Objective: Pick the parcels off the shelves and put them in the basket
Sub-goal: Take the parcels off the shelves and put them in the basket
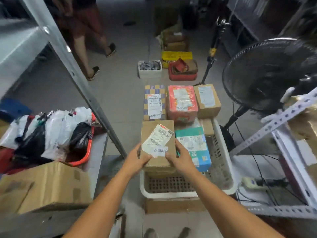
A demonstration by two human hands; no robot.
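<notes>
While parcel above it, basket between shelf post and fan.

A single camera, worn on the person's head, gives the only view. It faces forward and steeply down, so the floor fills the middle of the frame and the wearer's own shoe tips show at the bottom edge. The left hand and right hand reach in from the lower corners and grip a cardboard parcel just below centre, close to the lens, above the white basket. The wide angle tilts straight lines: a grey shelf post leans across the left half, and a white shelf frame slants at the right. Farther floor reaches the top edge, with another person's legs at upper left.
</notes>
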